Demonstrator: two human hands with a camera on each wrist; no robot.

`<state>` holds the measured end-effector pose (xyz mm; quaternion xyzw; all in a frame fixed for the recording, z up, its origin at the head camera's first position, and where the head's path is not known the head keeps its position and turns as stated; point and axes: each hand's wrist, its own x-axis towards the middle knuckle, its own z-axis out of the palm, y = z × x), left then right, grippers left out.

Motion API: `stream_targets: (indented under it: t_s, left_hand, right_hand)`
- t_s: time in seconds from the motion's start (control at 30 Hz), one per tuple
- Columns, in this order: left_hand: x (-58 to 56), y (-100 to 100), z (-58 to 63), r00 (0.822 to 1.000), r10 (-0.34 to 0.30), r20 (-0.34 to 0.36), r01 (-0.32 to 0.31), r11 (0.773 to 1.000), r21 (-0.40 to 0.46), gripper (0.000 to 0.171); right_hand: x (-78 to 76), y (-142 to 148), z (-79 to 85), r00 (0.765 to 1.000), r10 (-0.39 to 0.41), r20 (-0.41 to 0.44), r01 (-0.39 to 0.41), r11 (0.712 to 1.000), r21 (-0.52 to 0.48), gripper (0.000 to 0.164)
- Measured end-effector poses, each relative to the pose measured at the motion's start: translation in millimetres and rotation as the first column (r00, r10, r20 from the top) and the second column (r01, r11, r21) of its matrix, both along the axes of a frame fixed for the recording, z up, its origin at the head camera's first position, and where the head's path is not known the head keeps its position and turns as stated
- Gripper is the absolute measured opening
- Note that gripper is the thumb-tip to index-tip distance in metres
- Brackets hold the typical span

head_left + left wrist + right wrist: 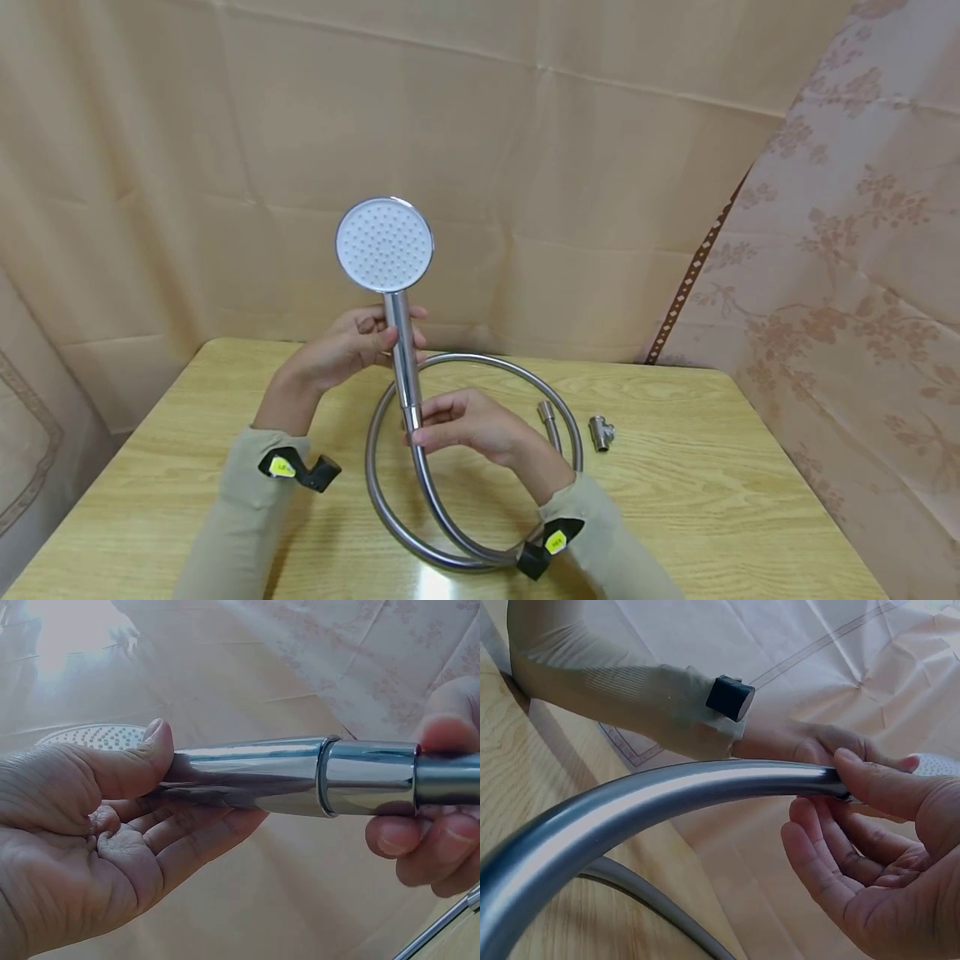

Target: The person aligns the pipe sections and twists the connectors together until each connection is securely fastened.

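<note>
A chrome shower head point(385, 245) with a round white nozzle face is held upright over the table. My left hand point(341, 350) grips its handle point(255, 772) below the face, thumb in front and fingers behind. Lower down, my right hand point(476, 429) pinches the hose's end fitting point(373, 777), which sits against the bottom of the handle with a thin seam between. From there the grey shower hose point(660, 791) curves down and loops round on the table. Its other end carries a flared metal connector point(546, 411), lying to the right inside the loop.
A small metal tee fitting point(601, 433) lies right of the hose loop. The wooden table point(712, 500) ends at the back against a beige cloth point(600, 208). Floral cloth point(862, 292) hangs along the right side. Each sleeve bears a black wrist camera point(318, 473).
</note>
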<state>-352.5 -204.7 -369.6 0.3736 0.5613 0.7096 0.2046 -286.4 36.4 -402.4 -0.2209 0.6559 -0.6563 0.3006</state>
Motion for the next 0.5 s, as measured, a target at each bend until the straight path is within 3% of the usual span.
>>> stream_targets:
  t_s: [0.23,0.5]
  left_hand:
    - [2.0,1.8,5.0,1.000,0.006,-0.024,-0.007,1.000,-0.008,0.058]
    - [9.2,3.2,7.3,1.000,0.022,-0.009,-0.022,0.999,-0.027,0.044]
  right_hand:
    - [1.1,3.8,7.0,1.000,0.003,-0.028,-0.001,0.999,0.042,0.032]
    - [6.0,6.1,14.0,0.999,0.021,-0.036,-0.019,0.997,0.075,0.029]
